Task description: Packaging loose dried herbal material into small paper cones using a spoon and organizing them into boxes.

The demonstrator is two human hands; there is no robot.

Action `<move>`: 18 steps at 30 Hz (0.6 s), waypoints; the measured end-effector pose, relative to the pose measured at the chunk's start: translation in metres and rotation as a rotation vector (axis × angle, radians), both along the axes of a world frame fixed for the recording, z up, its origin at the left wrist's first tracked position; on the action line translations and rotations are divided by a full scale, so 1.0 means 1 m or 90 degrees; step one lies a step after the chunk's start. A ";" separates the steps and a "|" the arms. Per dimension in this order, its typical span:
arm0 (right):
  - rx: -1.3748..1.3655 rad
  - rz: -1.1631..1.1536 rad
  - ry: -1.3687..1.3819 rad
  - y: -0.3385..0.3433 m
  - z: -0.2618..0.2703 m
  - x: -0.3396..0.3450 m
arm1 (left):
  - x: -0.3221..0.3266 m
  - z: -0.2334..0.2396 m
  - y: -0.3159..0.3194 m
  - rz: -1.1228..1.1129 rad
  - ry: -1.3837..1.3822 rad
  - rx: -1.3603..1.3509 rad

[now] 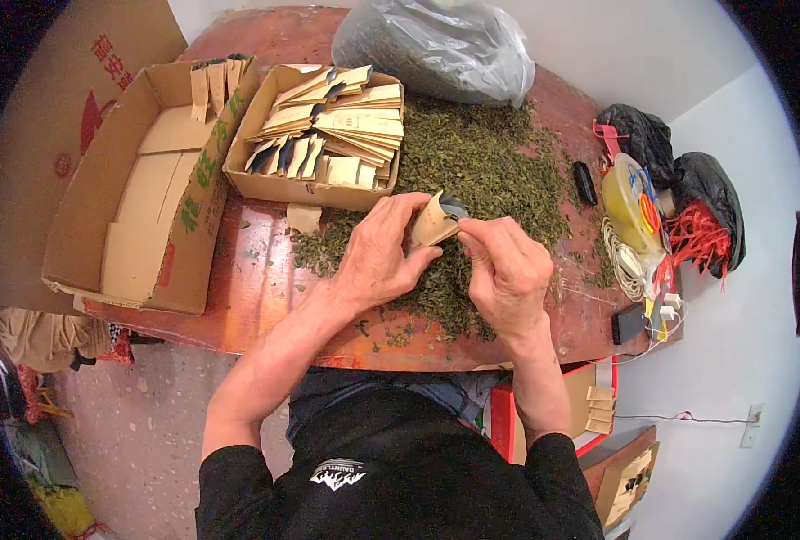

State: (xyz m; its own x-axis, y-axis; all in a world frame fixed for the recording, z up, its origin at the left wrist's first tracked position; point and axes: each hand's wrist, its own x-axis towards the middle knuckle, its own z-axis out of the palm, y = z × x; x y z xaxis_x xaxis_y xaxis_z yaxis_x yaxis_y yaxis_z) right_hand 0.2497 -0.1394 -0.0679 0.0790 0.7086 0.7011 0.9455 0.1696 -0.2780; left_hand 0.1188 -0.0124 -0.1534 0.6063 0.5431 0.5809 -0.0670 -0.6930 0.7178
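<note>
A small kraft paper packet [432,223] with a dark lining is in my left hand [383,250], held between thumb and fingers. Its mouth is spread apart and tilts up to the right. At that mouth, the thumb and forefinger of my right hand [508,270] pinch together on the rim; whether they also hold leaf is too small to tell. Under both hands lies a wide heap of loose dried green leaves [488,155], resembling tea. Left of the heap stands a cardboard box [312,192] filled with rows of similar packets [359,125].
A longer cardboard box [126,263] at the left holds several packets [216,84] in its far corner. Behind the heap sits a clear plastic bag [434,47] of leaves. Along the right edge are a plastic tub [626,202], black bags [636,131], cord [621,263] and chargers [670,307].
</note>
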 end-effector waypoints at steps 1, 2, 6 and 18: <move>-0.006 -0.002 0.001 0.000 0.002 -0.001 | 0.000 0.000 0.000 0.003 0.001 0.000; -0.011 -0.004 0.002 0.000 0.003 -0.001 | 0.000 0.001 0.000 0.006 0.001 0.000; 0.023 -0.037 0.042 -0.005 0.007 0.006 | -0.001 0.001 0.000 0.002 0.011 -0.032; 0.083 -0.062 0.063 -0.014 0.003 0.012 | 0.001 -0.002 0.001 0.021 -0.006 0.008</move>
